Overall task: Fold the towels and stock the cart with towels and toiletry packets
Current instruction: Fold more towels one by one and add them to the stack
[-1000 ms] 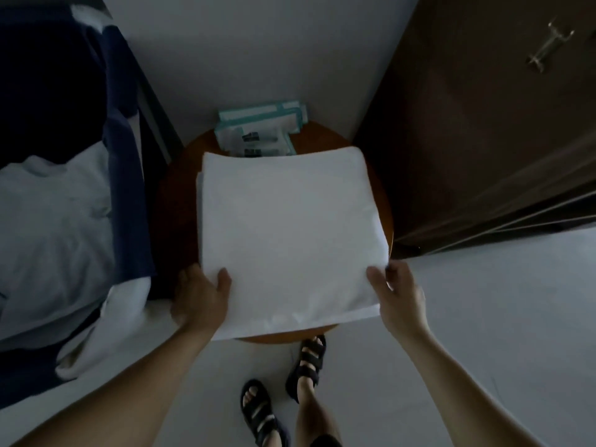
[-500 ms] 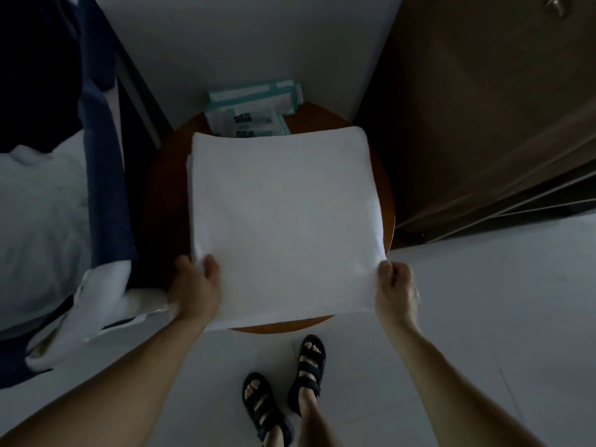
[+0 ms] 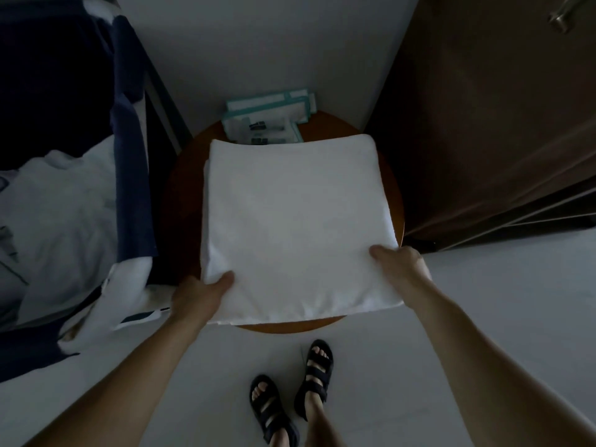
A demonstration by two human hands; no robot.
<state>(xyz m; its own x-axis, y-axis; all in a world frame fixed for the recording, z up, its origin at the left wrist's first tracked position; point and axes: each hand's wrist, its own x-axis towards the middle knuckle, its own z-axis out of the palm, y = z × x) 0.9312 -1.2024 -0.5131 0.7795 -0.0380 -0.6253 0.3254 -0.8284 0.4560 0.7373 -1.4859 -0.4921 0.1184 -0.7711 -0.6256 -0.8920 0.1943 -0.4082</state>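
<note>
Round wooden table [image 3: 332, 127] against white wall [image 3: 258, 43], dark wooden door [image 3: 483, 124] with metal handle [image 3: 561, 17] at right, navy-and-white bedding [image 3: 64, 204] at left, black sandals [image 3: 314, 369] on pale floor [image 3: 483, 301].

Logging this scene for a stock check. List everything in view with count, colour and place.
folded towel: one, white, on the round table, near edge overhanging
round table: one, reddish brown, in the corner
toiletry packets: small stack, count unclear, teal-edged, table's far side
linen: heap, white and navy, at left
wooden door: one, dark brown, at right
handle: one, metal, on the door
sandals: two, black, on the feet
left hand: grips towel's near left corner
right hand: grips towel's near right corner
</note>
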